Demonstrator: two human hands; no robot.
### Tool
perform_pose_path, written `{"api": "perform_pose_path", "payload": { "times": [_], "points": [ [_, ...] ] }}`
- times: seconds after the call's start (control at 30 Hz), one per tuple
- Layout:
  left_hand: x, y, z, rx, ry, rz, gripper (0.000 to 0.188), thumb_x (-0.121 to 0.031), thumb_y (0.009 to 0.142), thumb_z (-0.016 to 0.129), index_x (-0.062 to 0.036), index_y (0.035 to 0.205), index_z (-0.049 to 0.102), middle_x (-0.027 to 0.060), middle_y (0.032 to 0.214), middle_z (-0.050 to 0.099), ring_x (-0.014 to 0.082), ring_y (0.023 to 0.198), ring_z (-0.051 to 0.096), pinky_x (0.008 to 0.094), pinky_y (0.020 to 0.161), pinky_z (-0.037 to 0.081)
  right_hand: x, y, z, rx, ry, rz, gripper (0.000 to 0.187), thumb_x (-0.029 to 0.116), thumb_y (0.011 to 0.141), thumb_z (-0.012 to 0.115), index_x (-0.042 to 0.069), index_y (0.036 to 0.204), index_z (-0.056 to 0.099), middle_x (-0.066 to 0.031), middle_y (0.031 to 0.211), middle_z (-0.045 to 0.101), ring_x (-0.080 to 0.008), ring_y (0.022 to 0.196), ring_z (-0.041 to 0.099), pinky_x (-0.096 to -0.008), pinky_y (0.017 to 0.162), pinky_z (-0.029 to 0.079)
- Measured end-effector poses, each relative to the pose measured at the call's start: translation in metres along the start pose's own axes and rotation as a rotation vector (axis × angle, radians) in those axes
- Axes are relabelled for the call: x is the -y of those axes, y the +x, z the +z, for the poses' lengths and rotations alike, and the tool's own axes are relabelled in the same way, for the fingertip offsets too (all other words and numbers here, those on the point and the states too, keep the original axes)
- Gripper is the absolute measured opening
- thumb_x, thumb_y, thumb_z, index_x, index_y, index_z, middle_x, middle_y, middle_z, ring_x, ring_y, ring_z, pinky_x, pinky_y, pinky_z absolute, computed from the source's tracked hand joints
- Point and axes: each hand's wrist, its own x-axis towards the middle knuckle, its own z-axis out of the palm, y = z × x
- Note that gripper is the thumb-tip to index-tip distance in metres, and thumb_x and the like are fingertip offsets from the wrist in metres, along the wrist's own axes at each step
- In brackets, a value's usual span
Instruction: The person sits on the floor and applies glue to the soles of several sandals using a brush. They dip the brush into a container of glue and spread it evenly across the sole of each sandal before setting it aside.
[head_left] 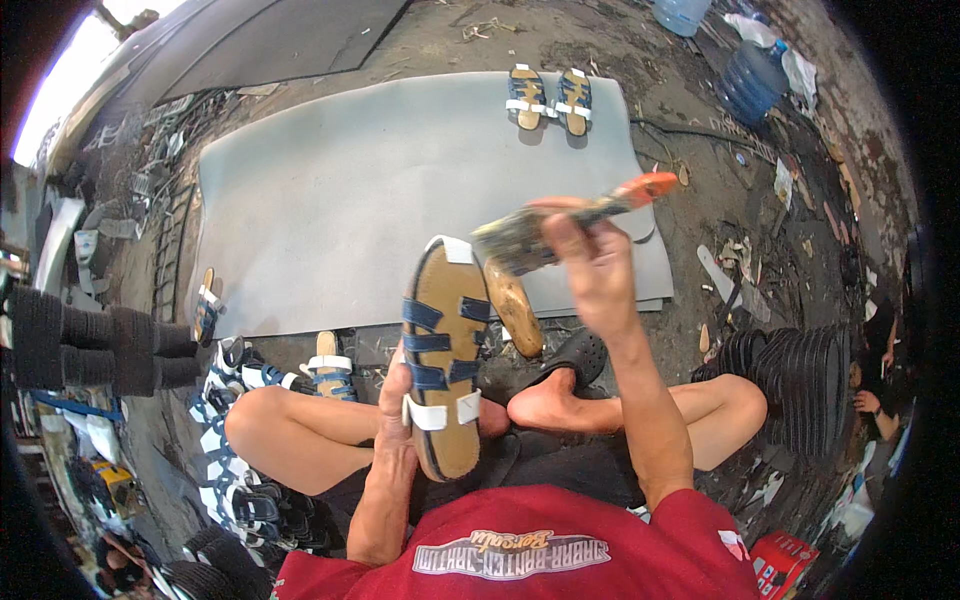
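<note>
My left hand [396, 405] grips the near part of a sandal [447, 320] by its left edge. The sandal has a tan footbed, dark blue straps along both sides and white pieces at the toe and near the heel. In my right hand [595, 265] is a paintbrush [520, 240], its orange handle end pointing to the far right and its grimy head towards the sandal's toe. The brush looks slightly apart from the sandal; whether they touch I cannot tell. Behind the sandal a brownish-yellow, foot-shaped block [517, 312], like a shoe last, lies partly hidden.
A pale grey sheet [330, 200] covers the ground ahead, with two sandals [527, 98] near its far right corner. Many strapped sandals [235, 460] pile up on the left. Black soles [800, 390] stand stacked on the right, with more soles [90, 340] far left. A blue water jug [755, 80] lies beyond.
</note>
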Motion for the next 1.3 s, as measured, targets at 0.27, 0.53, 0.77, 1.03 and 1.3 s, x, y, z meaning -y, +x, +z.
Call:
{"api": "perform_pose_path", "payload": {
  "times": [0.27, 0.53, 0.77, 1.03, 1.3],
  "points": [
    [-0.014, 0.012, 0.007, -0.012, -0.293, 0.037, 0.071, -0.064, 0.103, 0.044, -0.0042, 0.138, 0.058, 0.015, 0.122, 0.071, 0.0288, 0.102, 0.072, 0.0444, 0.091, 0.061, 0.019, -0.061, 0.038, 0.459, -0.13, -0.1, 0.019, 0.021, 0.097, 0.077, 0.002, 0.093, 0.075, -0.0095, 0.094, 0.076, -0.0202, 0.088, 0.071, -0.0391, 0.085, 0.055],
    [-0.008, 0.031, -0.011, -0.09, -0.37, 0.117, 0.079, -0.068, 0.101, 0.044, 0.0013, 0.135, 0.059, 0.0191, 0.112, 0.072, 0.0308, 0.084, 0.071, 0.0429, 0.076, 0.061, -0.053, -0.001, -0.121, -0.365, 0.347, 0.227, 0.038, 0.041, 0.101, 0.073, 0.005, 0.112, 0.069, -0.0032, 0.098, 0.071, -0.0122, 0.08, 0.065, -0.0281, 0.072, 0.056],
    [0.015, 0.049, -0.02, -0.08, -0.392, 0.229, 0.076, -0.065, 0.1, 0.055, -0.0032, 0.144, 0.052, 0.0187, 0.125, 0.068, 0.0298, 0.081, 0.07, 0.042, 0.069, 0.06, -0.238, -0.039, -0.24, -0.768, 0.688, 0.621, 0.027, 0.033, 0.094, 0.083, 0.018, 0.092, 0.06, -0.0004, 0.078, 0.056, -0.0122, 0.061, 0.053, -0.0248, 0.046, 0.036],
    [0.018, 0.055, -0.025, -0.004, -0.328, 0.208, 0.073, -0.061, 0.101, 0.056, -0.0062, 0.149, 0.05, 0.0198, 0.131, 0.066, 0.0316, 0.087, 0.072, 0.0452, 0.073, 0.063, -0.285, -0.064, -0.234, -0.856, 0.506, 0.716, 0.051, 0.047, 0.085, 0.089, 0.008, 0.099, 0.06, -0.0016, 0.076, 0.053, -0.0117, 0.055, 0.051, -0.0248, 0.043, 0.033],
    [0.017, 0.06, -0.022, -0.053, -0.378, 0.178, 0.08, -0.066, 0.099, 0.055, -0.0006, 0.145, 0.051, 0.019, 0.129, 0.068, 0.0342, 0.095, 0.069, 0.0463, 0.084, 0.061, -0.251, -0.09, -0.216, -0.955, -0.13, 0.787, 0.047, 0.048, 0.101, 0.066, 0.002, 0.105, 0.057, -0.0107, 0.08, 0.06, -0.0181, 0.064, 0.06, -0.0307, 0.054, 0.046]
  ]
}}
